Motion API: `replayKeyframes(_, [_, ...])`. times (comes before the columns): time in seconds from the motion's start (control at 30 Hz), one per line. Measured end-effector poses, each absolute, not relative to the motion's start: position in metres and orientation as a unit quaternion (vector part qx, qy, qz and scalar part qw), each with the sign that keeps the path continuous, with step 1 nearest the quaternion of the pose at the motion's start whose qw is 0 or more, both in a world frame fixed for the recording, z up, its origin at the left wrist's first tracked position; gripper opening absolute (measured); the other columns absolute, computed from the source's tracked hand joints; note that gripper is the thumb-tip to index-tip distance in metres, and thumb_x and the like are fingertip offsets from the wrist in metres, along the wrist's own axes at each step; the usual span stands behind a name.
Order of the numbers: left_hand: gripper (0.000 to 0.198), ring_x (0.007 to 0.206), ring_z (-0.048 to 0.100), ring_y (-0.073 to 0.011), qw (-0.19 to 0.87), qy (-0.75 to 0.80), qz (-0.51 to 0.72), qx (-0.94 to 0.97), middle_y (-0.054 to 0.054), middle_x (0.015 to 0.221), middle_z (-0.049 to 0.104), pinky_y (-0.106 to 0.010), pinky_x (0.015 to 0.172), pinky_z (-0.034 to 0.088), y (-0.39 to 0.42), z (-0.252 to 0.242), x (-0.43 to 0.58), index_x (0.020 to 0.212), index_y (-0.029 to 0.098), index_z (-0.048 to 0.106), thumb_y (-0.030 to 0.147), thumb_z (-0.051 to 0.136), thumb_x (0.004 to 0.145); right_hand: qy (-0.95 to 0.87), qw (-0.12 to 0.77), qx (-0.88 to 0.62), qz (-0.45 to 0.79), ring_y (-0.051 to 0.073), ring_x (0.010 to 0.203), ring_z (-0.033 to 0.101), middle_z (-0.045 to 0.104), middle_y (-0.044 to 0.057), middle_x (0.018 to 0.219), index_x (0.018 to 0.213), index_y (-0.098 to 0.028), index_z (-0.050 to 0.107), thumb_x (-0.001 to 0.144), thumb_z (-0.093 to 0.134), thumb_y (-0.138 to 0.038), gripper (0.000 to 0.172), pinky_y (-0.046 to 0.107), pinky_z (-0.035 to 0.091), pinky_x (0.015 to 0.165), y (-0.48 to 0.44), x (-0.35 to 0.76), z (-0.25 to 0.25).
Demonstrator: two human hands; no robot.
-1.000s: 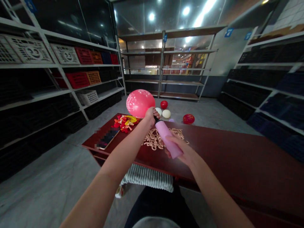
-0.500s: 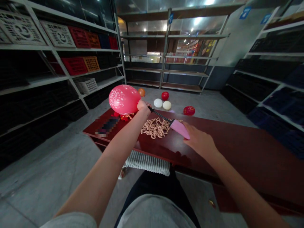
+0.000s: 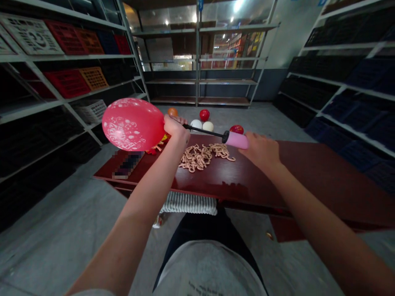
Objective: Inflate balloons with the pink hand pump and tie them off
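In the head view, a red balloon [image 3: 132, 123] with white printing is inflated, its neck at my left hand [image 3: 176, 125]. My left hand is closed around the neck and the near end of a black-and-pink hand balloon pump [image 3: 237, 139]; the nozzle is hidden by the fingers. The pump's black rod runs level between my hands. My right hand [image 3: 262, 150] is wrapped round the far end of the pink part. Below the pump, a heap of tan curled pieces [image 3: 197, 157] lies on the dark red table [image 3: 256, 181]. Small red and yellow items [image 3: 159, 144] sit behind my left forearm.
A blurred dark flat object [image 3: 128, 164] lies at the table's left end. Beyond the table, several balloons, among them a red one [image 3: 204, 115] and an orange one [image 3: 173, 112], rest on the floor. A grey ribbed cushion [image 3: 189, 203] is at the near edge. Shelves with crates [image 3: 68, 82] line the left.
The balloon looks larger and sits further left in view. More of the pump's black rod shows between my hands, and the pump is more level. The view has shifted.
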State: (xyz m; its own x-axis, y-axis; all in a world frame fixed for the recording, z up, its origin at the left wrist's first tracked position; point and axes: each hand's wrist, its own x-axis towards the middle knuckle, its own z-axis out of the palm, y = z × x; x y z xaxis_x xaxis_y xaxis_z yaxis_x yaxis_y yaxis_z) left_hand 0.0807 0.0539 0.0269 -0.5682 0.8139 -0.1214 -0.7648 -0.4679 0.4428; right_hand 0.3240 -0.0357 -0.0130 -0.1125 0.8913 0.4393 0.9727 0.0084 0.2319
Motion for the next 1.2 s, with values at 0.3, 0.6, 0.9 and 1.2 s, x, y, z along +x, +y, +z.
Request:
replayKeyframes(0.3, [0.042, 0.035, 0.024, -0.0073, 0.480, 0.165, 0.853, 0.121, 0.007, 0.048, 0.020, -0.024, 0.041, 0.023, 0.020, 0.028, 0.125, 0.061, 0.022, 0.023, 0.026, 0.047, 0.096, -0.730, 0.122, -0.635, -0.223, 0.029, 0.078, 0.069, 0.073, 0.014, 0.092, 0.109, -0.017, 0.060, 0.086, 0.057, -0.044, 0.036, 0.031, 0.034, 0.060, -0.044, 0.273, 0.002])
replayKeyframes(0.6, [0.047, 0.034, 0.023, -0.0073, 0.507, 0.195, 0.829, 0.133, 0.007, 0.044, 0.020, -0.024, 0.040, 0.022, 0.017, 0.031, 0.113, 0.059, 0.021, 0.022, 0.029, 0.045, 0.099, -0.740, 0.189, -0.605, -0.225, 0.024, 0.073, 0.068, 0.074, 0.011, 0.088, 0.101, -0.017, 0.062, 0.086, 0.053, -0.041, 0.029, 0.030, 0.030, 0.058, -0.040, 0.259, -0.009])
replayKeyframes(0.9, [0.043, 0.033, 0.023, -0.0072, 0.508, 0.215, 0.828, 0.099, 0.008, 0.043, 0.021, -0.024, 0.039, 0.021, 0.054, 0.026, 0.079, 0.059, 0.021, 0.023, 0.021, 0.048, 0.094, -0.748, 0.129, -0.631, -0.157, 0.028, 0.081, 0.071, 0.075, 0.010, 0.098, 0.112, -0.020, 0.060, 0.086, 0.057, -0.055, 0.043, 0.032, 0.041, 0.063, -0.033, 0.286, -0.027])
replayKeyframes(1.2, [0.039, 0.033, 0.023, -0.0079, 0.499, 0.267, 0.822, 0.063, 0.007, 0.044, 0.022, -0.023, 0.037, 0.022, 0.067, 0.023, 0.042, 0.060, 0.021, 0.024, 0.022, 0.046, 0.092, -0.769, 0.093, -0.618, -0.134, 0.030, 0.087, 0.071, 0.073, 0.011, 0.105, 0.111, -0.020, 0.059, 0.086, 0.056, -0.065, 0.052, 0.036, 0.046, 0.065, -0.038, 0.311, -0.028])
